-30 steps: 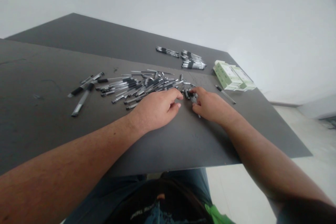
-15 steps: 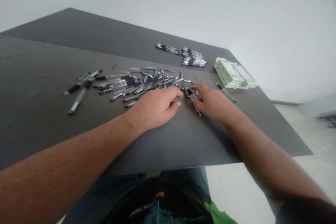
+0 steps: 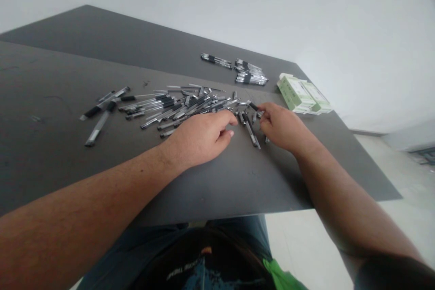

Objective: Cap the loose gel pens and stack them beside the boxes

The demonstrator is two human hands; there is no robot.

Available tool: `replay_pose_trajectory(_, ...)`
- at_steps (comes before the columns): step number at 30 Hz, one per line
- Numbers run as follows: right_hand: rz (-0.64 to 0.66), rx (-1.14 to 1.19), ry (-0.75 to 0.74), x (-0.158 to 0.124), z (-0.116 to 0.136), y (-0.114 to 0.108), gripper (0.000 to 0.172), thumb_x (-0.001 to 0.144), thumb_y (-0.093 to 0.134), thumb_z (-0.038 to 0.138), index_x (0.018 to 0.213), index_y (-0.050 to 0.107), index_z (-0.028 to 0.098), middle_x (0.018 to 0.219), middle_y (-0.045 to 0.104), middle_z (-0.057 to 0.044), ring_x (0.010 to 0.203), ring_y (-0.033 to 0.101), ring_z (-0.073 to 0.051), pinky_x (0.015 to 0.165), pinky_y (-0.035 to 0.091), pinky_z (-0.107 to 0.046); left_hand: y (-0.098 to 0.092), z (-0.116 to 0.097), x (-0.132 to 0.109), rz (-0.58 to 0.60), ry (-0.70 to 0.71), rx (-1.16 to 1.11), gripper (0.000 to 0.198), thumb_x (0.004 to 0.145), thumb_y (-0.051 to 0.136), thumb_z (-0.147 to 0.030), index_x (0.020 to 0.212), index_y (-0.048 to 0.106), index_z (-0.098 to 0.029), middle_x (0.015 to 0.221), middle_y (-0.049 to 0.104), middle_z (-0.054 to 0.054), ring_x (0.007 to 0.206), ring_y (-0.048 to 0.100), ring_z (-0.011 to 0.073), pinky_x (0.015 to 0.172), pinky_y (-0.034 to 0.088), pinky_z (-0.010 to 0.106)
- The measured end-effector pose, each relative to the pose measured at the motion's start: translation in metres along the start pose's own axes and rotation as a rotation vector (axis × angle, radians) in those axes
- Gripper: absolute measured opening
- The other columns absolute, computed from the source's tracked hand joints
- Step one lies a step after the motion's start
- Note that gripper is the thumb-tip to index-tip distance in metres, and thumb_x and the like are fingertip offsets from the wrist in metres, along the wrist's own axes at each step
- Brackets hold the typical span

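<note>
My right hand [image 3: 280,126] is closed around a pen [image 3: 253,106], whose black grip sticks out to the left past the fingertips; its other end is hidden by the hand. Just left of these fingers, a few clear pens with black grips [image 3: 250,130] lie side by side on the table. My left hand [image 3: 207,138] rests at the near edge of a loose pile of pens [image 3: 190,108], thumb and index finger apart and nothing between them. Its other fingers are partly hidden.
The grey table [image 3: 217,190] carries several pens [image 3: 102,120] lying crossed at the left. Neat groups of pens [image 3: 251,77] lie farther back. Green and white boxes [image 3: 297,93] stand near the right edge, with a white wall [image 3: 238,4] behind.
My right hand has moved slightly right, off the pens side by side, and now grips a pen. The pen that lay right of it no longer shows there. My left hand has barely moved.
</note>
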State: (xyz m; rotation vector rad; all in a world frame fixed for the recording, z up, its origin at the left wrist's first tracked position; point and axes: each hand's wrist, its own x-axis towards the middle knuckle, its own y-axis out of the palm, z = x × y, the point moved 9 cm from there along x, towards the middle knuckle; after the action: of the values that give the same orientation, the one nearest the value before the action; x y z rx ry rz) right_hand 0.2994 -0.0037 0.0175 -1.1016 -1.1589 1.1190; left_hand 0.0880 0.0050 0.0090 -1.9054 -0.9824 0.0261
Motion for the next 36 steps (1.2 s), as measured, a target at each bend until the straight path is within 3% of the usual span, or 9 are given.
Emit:
replay_pose_trajectory(3,0.007,0.044,0.031,0.000,-0.006,0.003,0.046,0.097,0.064,0.012,0.142,0.075,0.012,0.108,0.089,-0.013,0.102,0.084,-0.032,0.092,0.059,-0.037,0.000,-0.001,0.000,0.001,0.001,0.002,0.029,0.104,0.066,-0.022,0.130,0.079,-0.021,0.090,0.081,0.001,0.074,0.071,0.0201,0.079,0.054,0.035)
replay_pose_trajectory(6,0.042,0.059,0.026,-0.001,-0.007,0.007,0.044,0.093,0.071,0.012,0.137,0.076,0.017,0.102,0.089,-0.008,0.093,0.082,-0.029,0.085,0.056,-0.034,0.000,-0.001,0.001,0.001,0.005,0.007,0.030,0.104,0.066,-0.022,0.131,0.079,-0.021,0.088,0.080,0.001,0.073,0.070,0.0198,0.079,0.053,0.035)
replay_pose_trajectory(20,0.115,-0.010,-0.023,0.000,0.001,0.024,0.042,0.097,0.074,0.020,0.138,0.076,0.019,0.107,0.089,-0.008,0.102,0.083,-0.031,0.088,0.056,-0.035,0.000,-0.002,0.003,0.016,-0.016,0.045,0.032,0.104,0.066,-0.023,0.133,0.079,-0.021,0.083,0.079,0.000,0.072,0.070,0.0203,0.080,0.055,0.035)
replay_pose_trajectory(28,0.135,-0.165,0.096,-0.002,0.000,0.021,0.043,0.100,0.067,0.017,0.142,0.078,0.017,0.119,0.089,-0.018,0.117,0.084,-0.037,0.096,0.058,-0.038,0.001,-0.002,0.006,0.040,-0.043,0.074,0.036,0.106,0.062,-0.024,0.138,0.079,-0.020,0.090,0.082,0.004,0.084,0.077,0.0257,0.085,0.056,0.038)
replay_pose_trajectory(36,0.100,-0.201,0.162,-0.004,-0.005,0.025,0.047,0.097,0.067,0.017,0.144,0.073,0.017,0.121,0.088,-0.018,0.113,0.084,-0.035,0.090,0.058,-0.036,0.001,-0.004,0.008,0.046,-0.029,0.110,0.035,0.108,0.062,-0.027,0.138,0.079,-0.022,0.098,0.086,0.007,0.095,0.082,0.0295,0.088,0.058,0.040)
